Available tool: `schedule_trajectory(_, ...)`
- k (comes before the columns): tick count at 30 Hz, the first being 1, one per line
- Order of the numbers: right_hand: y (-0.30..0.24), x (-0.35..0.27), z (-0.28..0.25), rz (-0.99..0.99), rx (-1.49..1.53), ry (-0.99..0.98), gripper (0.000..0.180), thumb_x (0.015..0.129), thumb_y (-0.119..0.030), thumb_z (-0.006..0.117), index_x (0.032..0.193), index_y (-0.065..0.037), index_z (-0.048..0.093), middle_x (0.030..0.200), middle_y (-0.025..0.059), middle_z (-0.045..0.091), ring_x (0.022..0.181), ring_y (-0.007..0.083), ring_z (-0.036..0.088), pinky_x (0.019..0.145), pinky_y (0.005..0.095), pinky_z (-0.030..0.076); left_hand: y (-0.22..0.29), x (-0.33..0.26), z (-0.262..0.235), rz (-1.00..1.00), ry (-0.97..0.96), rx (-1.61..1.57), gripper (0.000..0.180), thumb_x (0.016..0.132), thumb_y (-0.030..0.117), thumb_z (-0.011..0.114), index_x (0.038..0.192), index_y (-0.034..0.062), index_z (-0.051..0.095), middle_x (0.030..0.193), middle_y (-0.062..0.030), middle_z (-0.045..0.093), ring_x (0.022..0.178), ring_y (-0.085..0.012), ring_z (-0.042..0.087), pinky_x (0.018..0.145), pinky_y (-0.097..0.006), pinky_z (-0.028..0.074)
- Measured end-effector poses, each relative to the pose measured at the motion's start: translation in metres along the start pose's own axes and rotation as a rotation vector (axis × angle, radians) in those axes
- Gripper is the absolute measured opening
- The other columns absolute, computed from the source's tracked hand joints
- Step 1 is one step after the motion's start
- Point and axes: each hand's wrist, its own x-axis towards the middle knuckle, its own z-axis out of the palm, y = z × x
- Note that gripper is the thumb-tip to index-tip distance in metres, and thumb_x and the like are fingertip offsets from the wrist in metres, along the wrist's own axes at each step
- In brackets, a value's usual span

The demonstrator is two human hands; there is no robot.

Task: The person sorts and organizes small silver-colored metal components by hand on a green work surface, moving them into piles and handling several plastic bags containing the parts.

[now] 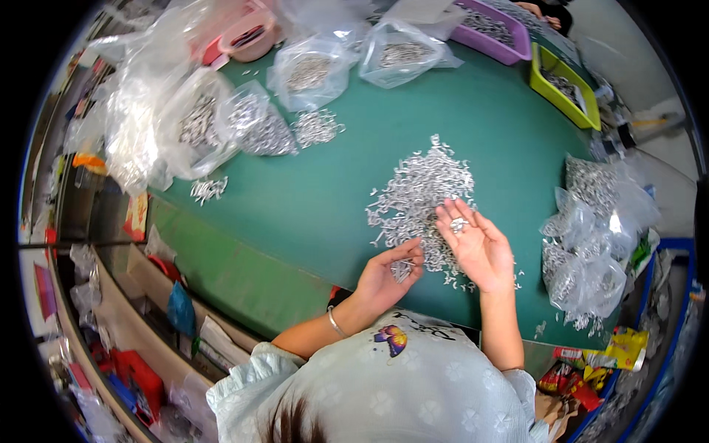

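Observation:
A wide heap of small curved silver metal pieces (421, 184) lies on the green table. My left hand (388, 277) is at the heap's near left edge, its fingers curled around several of the same pieces (402, 270). Over the heap's near right side, my right hand (480, 251) is turned palm up with the fingers stretched out. A few silver pieces (459, 224) rest on it, near the base of the fingers. Some loose pieces lie on the table just right of that hand.
Clear bags of metal pieces (258, 122) stand at the back left beside two small piles (317, 128). More filled bags (583, 251) sit at the right edge. A purple basket (521, 44) and a lime-green basket (587, 111) are at the back right. Shelves (140, 277) line the left.

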Motion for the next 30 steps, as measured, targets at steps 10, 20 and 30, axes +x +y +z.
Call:
schedule_trajectory(10,-0.016,-0.041,-0.033,-0.098,0.099,0.154,0.024,0.099,-0.016,0.046,0.112,0.003,0.051,0.083,0.0068,0.050,0.081,0.0193,0.050,0.071,0.0287,0.045,-0.006,0.011,-0.007,-0.153,-0.205,-0.082,0.016,0.098,0.017,0.048,0.088,0.0056,0.052,0.076,-0.0012,0.042,0.073,-0.0130,0.042,0.066,-0.027,0.039)
schedule_trajectory(20,-0.091,-0.136,-0.017,-0.614,0.095,0.151,0.025,0.087,0.003,0.053,0.112,0.009,0.050,0.108,0.0189,0.055,0.106,0.0333,0.053,0.096,0.0436,0.047,-0.009,0.014,-0.011,-0.244,-0.120,-0.095,0.025,0.101,0.024,0.044,0.083,0.0079,0.049,0.065,0.0020,0.031,0.058,-0.0095,0.031,0.051,-0.024,0.028)
schedule_trajectory(30,-0.137,-0.161,-0.029,-0.733,0.203,0.189,0.034,0.088,0.008,0.042,0.120,0.017,0.038,0.116,0.0268,0.048,0.112,0.0354,0.050,0.104,0.0448,0.044,-0.009,0.016,-0.017,-0.311,-0.190,-0.086,0.026,0.102,0.025,0.042,0.085,0.0069,0.049,0.064,0.0014,0.031,0.057,-0.0102,0.032,0.050,-0.024,0.030)
